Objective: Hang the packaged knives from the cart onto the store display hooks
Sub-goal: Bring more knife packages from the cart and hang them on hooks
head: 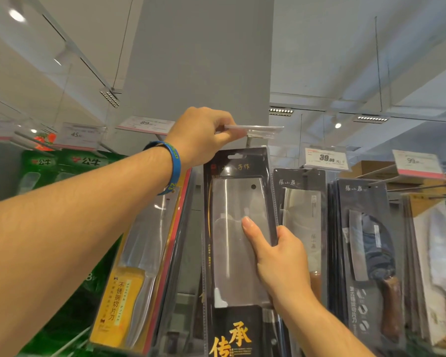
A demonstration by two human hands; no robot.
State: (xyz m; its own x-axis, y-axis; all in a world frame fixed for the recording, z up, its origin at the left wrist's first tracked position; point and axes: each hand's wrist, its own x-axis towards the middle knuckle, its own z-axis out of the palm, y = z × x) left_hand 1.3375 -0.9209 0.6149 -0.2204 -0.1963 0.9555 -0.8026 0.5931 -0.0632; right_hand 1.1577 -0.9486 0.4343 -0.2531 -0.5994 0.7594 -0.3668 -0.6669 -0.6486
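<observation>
My right hand [281, 258] grips one black knife pack [232, 228] by its side, thumb on the front. The pack's bottom is cut off. Its top is just under a mostly hidden hook [248, 141]. My left hand [204, 135] pinches a clear tag [258, 130] above. Four price tags [326, 158] show numbers.

the knife pack [227, 253] is a tall black card with a clear blister over a broad cleaver blade, gold characters at the bottom. it is upright, gripped at its right edge by the right hand [276, 256], its hang slot just below the hook [248, 142], whose clear tag [260, 130] the left hand [204, 132] pinches.
</observation>
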